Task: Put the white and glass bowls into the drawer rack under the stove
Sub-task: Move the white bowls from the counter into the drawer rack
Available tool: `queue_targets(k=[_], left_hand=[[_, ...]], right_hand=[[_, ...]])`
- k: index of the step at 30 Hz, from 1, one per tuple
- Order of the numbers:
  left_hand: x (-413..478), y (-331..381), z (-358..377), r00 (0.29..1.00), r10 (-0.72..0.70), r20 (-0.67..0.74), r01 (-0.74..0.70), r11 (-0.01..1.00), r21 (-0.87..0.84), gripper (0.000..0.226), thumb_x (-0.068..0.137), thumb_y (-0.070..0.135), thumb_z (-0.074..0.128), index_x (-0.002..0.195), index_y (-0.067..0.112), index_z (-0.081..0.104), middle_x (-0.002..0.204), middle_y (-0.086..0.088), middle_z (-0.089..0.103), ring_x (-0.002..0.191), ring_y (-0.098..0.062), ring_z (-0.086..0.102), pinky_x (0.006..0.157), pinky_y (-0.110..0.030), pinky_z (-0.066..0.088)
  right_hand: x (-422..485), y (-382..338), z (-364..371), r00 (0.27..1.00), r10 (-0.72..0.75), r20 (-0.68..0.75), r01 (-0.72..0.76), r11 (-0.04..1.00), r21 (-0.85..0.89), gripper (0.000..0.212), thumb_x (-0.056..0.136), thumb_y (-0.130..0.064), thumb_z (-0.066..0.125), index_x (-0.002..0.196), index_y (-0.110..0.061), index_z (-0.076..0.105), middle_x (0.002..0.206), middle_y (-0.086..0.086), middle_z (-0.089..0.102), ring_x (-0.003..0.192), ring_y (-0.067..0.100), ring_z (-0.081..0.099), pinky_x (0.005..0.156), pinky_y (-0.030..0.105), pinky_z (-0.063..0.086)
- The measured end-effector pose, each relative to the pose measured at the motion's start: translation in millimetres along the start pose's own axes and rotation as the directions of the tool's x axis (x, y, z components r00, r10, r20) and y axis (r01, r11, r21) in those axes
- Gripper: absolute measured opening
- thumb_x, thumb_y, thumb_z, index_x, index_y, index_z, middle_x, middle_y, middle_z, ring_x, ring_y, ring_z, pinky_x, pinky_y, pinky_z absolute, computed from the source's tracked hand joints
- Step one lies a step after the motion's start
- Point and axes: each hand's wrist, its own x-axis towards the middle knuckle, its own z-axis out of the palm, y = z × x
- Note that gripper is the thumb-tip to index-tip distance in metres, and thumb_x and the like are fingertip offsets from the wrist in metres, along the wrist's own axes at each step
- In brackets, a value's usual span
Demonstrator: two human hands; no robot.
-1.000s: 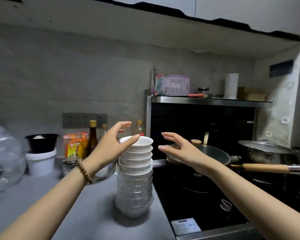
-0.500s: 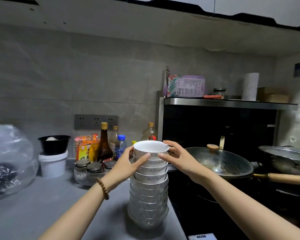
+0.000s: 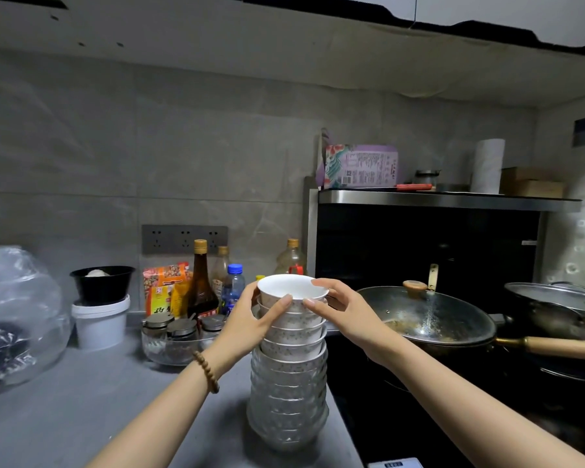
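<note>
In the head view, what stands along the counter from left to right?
Clear plastic bag, white bucket, glass jars, stack of bowls, wok, lidded pot.

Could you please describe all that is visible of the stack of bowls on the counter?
The stack of bowls stands upright near the right edge of the grey counter, beside the stove. Its upper bowls are white with fine speckles; the lower ones are clear patterned glass. The left hand and right hand grip the top bowl from both sides.
</note>
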Motion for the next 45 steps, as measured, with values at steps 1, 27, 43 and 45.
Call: queue_targets(k=[1, 27, 43, 45], left_hand=[[0, 0, 0, 1.0, 0.004, 0.0, -0.004, 1.0, 0.0, 0.08, 0.059, 0.07, 0.062, 0.127, 0.037, 0.036, 0.11, 0.025, 0.048, 0.103, 0.002, 0.049, 0.083, -0.02, 0.045], [-8, 71, 30, 0.965, 0.259, -0.043, -0.263, 0.953, -0.152, 0.074, 0.068, 0.058, 0.061, 0.133, 0.029, 0.038, 0.128, 0.009, 0.052, 0.112, 0.008, 0.05, 0.077, -0.007, 0.045], [-110, 65, 295, 0.833, -0.001, 0.554, 0.248, 0.895, -0.37, 0.073, 0.066, 0.06, 0.06, 0.125, 0.019, 0.047, 0.114, -0.008, 0.065, 0.101, -0.022, 0.066, 0.083, -0.044, 0.057], [-130, 47, 330, 0.748, -0.061, 0.661, 0.366, 0.869, -0.333, 0.067, 0.068, 0.061, 0.057, 0.117, 0.016, 0.053, 0.104, -0.01, 0.069, 0.094, -0.025, 0.069, 0.082, -0.043, 0.057]], right_hand=[[0, 0, 0, 1.0, 0.001, -0.002, -0.001, 1.0, -0.002, 0.053, 0.061, -0.059, 0.074, 0.109, -0.043, 0.057, 0.123, -0.012, 0.062, 0.118, 0.006, 0.056, 0.097, 0.022, 0.045], [-27, -55, -39, 0.96, -0.205, -0.193, 0.232, 0.964, 0.131, 0.019, 0.081, -0.015, 0.071, 0.088, 0.001, 0.063, 0.081, -0.001, 0.069, 0.078, -0.004, 0.067, 0.069, 0.01, 0.05], [-252, 23, -214, 0.935, 0.123, -0.331, -0.159, 0.984, -0.084, 0.031, 0.073, -0.041, 0.061, 0.077, -0.013, 0.075, 0.082, -0.006, 0.073, 0.08, 0.0, 0.065, 0.077, 0.01, 0.046], [-281, 46, -231, 0.92, 0.217, -0.326, -0.257, 0.962, -0.087, 0.035, 0.071, -0.044, 0.063, 0.07, -0.011, 0.075, 0.072, -0.005, 0.071, 0.069, 0.0, 0.062, 0.069, 0.008, 0.047]])
